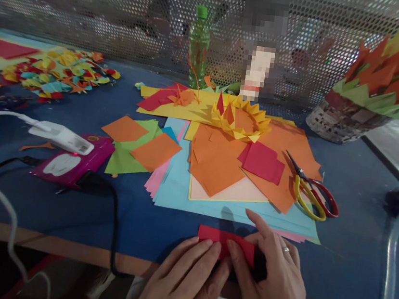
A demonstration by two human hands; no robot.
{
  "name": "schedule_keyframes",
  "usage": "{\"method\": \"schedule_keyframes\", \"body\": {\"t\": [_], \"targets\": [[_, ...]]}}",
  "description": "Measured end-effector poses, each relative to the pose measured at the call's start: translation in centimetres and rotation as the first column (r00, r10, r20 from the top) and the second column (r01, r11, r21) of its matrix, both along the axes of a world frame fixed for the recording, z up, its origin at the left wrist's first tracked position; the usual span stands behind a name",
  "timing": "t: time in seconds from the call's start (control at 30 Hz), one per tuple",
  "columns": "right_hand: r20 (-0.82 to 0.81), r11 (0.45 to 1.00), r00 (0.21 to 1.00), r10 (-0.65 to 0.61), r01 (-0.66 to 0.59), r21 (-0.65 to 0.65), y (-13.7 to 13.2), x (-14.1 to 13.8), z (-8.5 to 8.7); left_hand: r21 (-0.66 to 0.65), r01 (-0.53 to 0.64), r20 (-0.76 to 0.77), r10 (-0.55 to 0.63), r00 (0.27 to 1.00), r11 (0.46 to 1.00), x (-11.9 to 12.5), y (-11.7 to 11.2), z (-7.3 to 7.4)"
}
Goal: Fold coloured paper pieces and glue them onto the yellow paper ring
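A folded red paper [226, 242] lies near the front edge of the blue table [69, 201]. My left hand [186, 283] presses its fingertips flat on the paper's near edge. My right hand [271, 279], with a ring on one finger, lies over the paper's right end, fingers stretched out and the index finger raised. Just beyond the paper sits a stack of coloured sheets [218, 171] with orange and red squares on top.
Scissors [311, 190] with yellow and red handles lie right of the stack. A yellow-and-orange folded paper ring [241, 118] and a green bottle [198, 47] stand behind. A pink device [70, 163] with cables sits left. A paper-decorated basket [348, 119] stands at the far right. Paper scraps [49, 73] lie far left.
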State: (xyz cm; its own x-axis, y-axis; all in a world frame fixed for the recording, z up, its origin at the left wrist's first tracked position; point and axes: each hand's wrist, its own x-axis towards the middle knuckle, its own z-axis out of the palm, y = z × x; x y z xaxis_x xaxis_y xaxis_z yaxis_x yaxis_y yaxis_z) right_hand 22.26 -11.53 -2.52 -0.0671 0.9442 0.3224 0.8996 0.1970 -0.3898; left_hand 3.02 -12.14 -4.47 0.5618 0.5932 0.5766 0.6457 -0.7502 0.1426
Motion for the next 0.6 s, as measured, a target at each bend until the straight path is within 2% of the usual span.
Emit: {"method": "schedule_keyframes", "body": {"t": [0.2, 0.4, 0.6], "targets": [[0.017, 1.0, 1.0, -0.002, 0.002, 0.009, -0.02, 0.1, -0.22, -0.043, 0.014, 0.025, -0.013, 1.0, 0.999, -0.21, -0.12, 0.07], [0.041, 1.0, 0.999, 0.0, -0.001, 0.022, -0.03, 0.21, -0.25, 0.004, 0.02, -0.003, -0.02, 1.0, 1.0, -0.19, 0.12, 0.08], [0.079, 0.999, 0.997, 0.004, -0.007, 0.04, -0.15, 0.36, -0.27, -0.026, 0.027, 0.014, -0.027, 1.0, 0.999, -0.2, 0.15, 0.04]]}}
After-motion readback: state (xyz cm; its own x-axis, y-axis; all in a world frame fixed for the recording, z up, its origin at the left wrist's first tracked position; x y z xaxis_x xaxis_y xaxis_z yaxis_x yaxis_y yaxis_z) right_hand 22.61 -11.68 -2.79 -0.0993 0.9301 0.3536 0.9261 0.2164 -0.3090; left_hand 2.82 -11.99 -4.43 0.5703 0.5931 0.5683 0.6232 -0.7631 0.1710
